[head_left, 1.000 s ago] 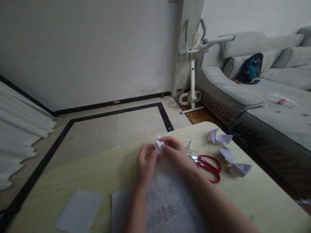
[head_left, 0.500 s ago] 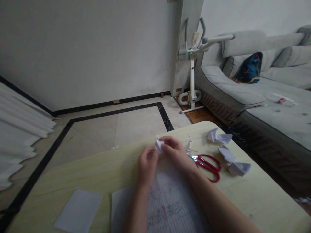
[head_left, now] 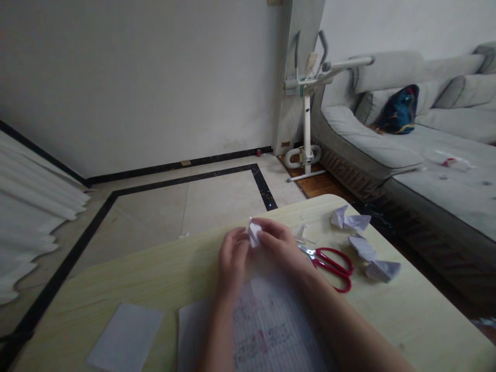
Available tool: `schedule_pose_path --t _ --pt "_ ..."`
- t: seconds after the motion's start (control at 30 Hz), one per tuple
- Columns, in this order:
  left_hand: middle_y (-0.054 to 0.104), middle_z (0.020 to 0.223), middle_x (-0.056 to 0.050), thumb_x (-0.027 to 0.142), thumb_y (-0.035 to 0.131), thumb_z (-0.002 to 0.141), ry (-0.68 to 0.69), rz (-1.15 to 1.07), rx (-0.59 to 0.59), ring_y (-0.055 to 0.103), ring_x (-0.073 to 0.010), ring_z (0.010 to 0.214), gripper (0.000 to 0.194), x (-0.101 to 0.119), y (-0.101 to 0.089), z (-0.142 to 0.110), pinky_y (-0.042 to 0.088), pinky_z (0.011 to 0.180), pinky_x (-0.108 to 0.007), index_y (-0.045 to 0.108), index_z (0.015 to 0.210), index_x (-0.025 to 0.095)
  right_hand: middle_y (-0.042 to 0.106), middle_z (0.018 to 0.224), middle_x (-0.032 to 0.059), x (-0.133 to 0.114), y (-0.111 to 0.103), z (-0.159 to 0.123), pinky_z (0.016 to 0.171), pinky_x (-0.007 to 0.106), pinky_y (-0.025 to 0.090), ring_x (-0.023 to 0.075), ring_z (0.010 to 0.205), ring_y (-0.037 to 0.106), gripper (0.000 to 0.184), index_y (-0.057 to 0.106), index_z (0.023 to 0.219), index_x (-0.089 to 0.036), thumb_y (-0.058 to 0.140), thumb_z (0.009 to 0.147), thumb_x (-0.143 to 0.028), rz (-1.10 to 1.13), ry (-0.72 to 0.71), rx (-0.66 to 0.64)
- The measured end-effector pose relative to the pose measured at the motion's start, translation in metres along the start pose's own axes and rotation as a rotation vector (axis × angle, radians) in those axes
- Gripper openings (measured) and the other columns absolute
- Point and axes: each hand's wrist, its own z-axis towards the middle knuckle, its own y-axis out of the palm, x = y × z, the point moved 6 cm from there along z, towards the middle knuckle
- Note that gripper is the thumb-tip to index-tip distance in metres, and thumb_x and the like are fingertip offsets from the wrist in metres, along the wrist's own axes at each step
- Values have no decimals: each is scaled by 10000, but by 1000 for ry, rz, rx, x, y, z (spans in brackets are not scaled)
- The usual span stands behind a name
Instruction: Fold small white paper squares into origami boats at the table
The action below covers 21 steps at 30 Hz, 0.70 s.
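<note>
A small folded white paper (head_left: 254, 233) is pinched between the thumb and fingers of my right hand (head_left: 279, 242), above the table's far edge. My left hand (head_left: 232, 253) is just left of it, fingers loosely stretched towards the paper and not gripping it. Whether its fingertips touch the paper is hard to see. Under my forearms lies a lined sheet with handwriting (head_left: 267, 330). Red-handled scissors (head_left: 334, 266) rest to the right of my right hand, beside small white paper scraps (head_left: 302, 233).
Several folded paper pieces (head_left: 351, 219) lie along the right side of the wooden table (head_left: 186, 268). A blank white paper (head_left: 126, 336) is at the front left. Beyond the table stand a white exercise machine (head_left: 307, 119) and a grey sofa (head_left: 445, 144).
My left hand has let go of the folded paper and its fingers have straightened beside it. My right hand keeps hold, with the paper now tilted more upright.
</note>
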Motion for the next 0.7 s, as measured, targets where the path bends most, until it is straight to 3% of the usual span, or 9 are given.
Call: schedule_pose_path --t 0.1,0.27,0.5,0.7 --pt "691 1050 -72 293 625 797 -6 2 -57 639 -183 925 338 3 3 1 491 776 -262 628 1111 167 709 1044 37 0 0 0 855 331 469 189 936 635 311 678 1082 -218 625 775 -221 6 -15 -14" --pt "714 1006 -77 301 697 747 -60 -33 -55 662 -184 870 412 1 5 1 508 777 -277 637 1127 154 721 1032 38 1 1 0 881 352 472 198 950 645 261 699 1045 -222 622 795 -232 -4 -18 -47" --pt "712 1055 -89 272 740 699 -93 -111 -42 666 -207 955 421 0 6 1 510 825 -297 631 1089 157 729 1005 40 -4 3 -2 896 362 469 204 948 652 242 711 1008 -218 652 774 -240 -17 -6 -45" --pt "704 1012 -94 288 705 732 -23 -61 -12 663 -205 912 341 -6 5 3 511 798 -298 633 1037 153 729 910 38 -2 3 -2 821 337 484 195 858 654 218 716 948 -199 675 737 -235 5 9 -22"
